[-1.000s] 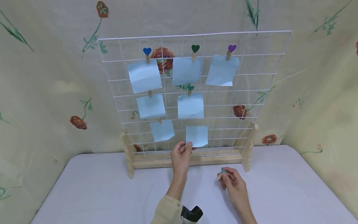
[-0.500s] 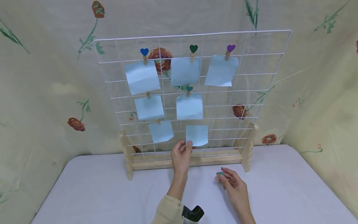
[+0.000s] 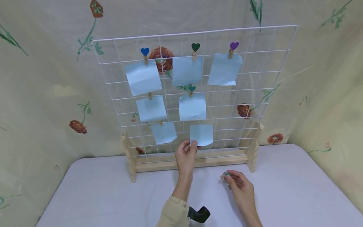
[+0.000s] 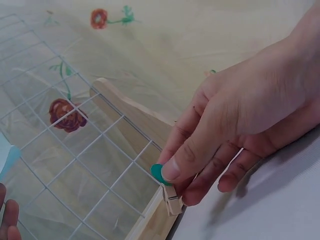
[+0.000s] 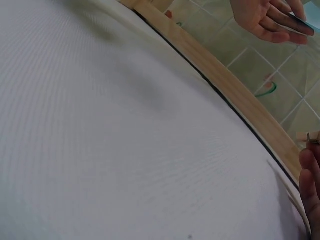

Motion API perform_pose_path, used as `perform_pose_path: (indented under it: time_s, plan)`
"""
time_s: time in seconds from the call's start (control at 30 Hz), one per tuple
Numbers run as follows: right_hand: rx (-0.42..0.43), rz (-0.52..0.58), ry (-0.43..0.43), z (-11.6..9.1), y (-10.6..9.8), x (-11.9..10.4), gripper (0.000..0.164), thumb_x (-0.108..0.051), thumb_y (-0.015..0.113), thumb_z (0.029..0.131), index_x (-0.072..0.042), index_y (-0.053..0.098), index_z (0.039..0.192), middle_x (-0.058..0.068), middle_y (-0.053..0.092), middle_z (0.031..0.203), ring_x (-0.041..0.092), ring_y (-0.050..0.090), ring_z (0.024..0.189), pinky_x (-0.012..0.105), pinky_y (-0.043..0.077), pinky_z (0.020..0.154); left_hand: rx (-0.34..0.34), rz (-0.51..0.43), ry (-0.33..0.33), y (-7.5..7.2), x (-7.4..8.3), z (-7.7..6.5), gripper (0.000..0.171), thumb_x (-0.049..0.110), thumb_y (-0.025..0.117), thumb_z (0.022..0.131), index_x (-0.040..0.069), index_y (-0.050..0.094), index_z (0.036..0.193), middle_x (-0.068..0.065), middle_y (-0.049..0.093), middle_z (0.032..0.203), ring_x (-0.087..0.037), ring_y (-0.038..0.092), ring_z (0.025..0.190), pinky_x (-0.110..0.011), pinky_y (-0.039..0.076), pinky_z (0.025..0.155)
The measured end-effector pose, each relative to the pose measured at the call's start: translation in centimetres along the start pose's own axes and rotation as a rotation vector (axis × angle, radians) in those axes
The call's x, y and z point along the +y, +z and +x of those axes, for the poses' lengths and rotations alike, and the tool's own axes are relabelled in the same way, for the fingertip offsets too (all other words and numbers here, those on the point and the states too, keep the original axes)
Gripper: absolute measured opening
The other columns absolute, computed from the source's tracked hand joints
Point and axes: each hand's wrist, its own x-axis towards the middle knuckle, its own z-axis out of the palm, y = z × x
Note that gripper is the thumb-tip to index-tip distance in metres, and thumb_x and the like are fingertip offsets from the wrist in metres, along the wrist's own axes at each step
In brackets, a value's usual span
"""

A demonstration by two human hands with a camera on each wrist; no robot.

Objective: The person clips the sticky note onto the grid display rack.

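My left hand [image 3: 185, 157] pinches the lower left corner of a light blue paper note [image 3: 202, 135], held up against the white wire grid [image 3: 227, 123]. In the head view my right hand [image 3: 241, 187] is lower and to the right, over the table. Between its thumb and fingers it pinches a small wooden clothespin [image 4: 172, 202] with a green heart on top. The right wrist view has only some right fingertips [image 5: 311, 175] at its edge, and the left hand is higher up beside the note.
Several blue notes hang on the grid under heart clothespins, among them a blue [image 3: 145, 51], a dark green [image 3: 195, 47] and a purple one [image 3: 234, 46]. A wooden stand [image 3: 218, 161] carries the grid on the white table [image 3: 113, 195]. A flowered cloth [image 3: 56, 78] hangs behind.
The left hand and its note have shifted slightly right and up in the head view, along with some movement of the view. Both hands keep their holds.
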Motion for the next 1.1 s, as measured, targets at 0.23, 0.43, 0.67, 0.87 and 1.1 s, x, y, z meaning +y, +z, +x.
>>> perform_pose_path:
  time_s: [0.23,0.43,0.67,0.87,1.1]
  plan:
    - [-0.026,-0.009,-0.037,0.7,-0.7,-0.5,0.025,-0.019,0.062,0.092,-0.003,0.061,0.111,-0.012,0.068,0.093,0.005,0.066,0.082,0.019,0.054,0.068,-0.001,-0.018,0.000,0.4,0.3,0.1,0.021,0.017,0.064,0.090,0.000,0.065,0.103,-0.023,0.071,0.089,-0.012,0.069,0.071,-0.028,0.056,0.069]
    - [-0.042,-0.043,-0.135,1.7,-1.5,-1.5,0.026,-0.019,0.059,0.094,-0.002,0.061,0.113,-0.010,0.067,0.094,0.001,0.064,0.081,0.018,0.054,0.068,0.002,-0.023,0.008,0.5,0.5,0.1,0.022,0.019,0.065,0.090,-0.001,0.064,0.101,-0.022,0.071,0.088,-0.011,0.069,0.069,-0.020,0.053,0.059]
    - [-0.056,-0.037,-0.263,3.5,-2.4,-3.6,0.023,-0.009,0.060,0.092,0.001,0.061,0.113,-0.007,0.066,0.093,-0.002,0.063,0.082,0.016,0.053,0.069,0.007,-0.034,0.029,0.6,0.7,0.3,0.022,0.018,0.065,0.089,-0.002,0.064,0.100,-0.023,0.071,0.087,-0.011,0.069,0.068,-0.019,0.051,0.053]
    - [-0.072,-0.070,-0.331,4.6,-2.7,-6.3,0.024,-0.009,0.061,0.091,0.000,0.061,0.114,-0.015,0.064,0.095,-0.003,0.062,0.084,0.014,0.052,0.070,0.021,-0.031,0.023,0.8,0.8,0.4,0.020,0.016,0.066,0.089,-0.001,0.065,0.100,-0.022,0.071,0.087,-0.016,0.070,0.069,-0.017,0.050,0.051]
    - [-0.090,-0.143,-0.393,5.8,-3.0,-8.5,0.024,-0.013,0.060,0.092,-0.003,0.061,0.114,-0.014,0.063,0.098,-0.003,0.061,0.083,0.014,0.052,0.069,0.020,-0.033,0.027,1.3,1.1,0.4,0.020,0.017,0.066,0.089,0.000,0.065,0.100,-0.020,0.072,0.088,-0.037,0.070,0.079,-0.018,0.051,0.052]
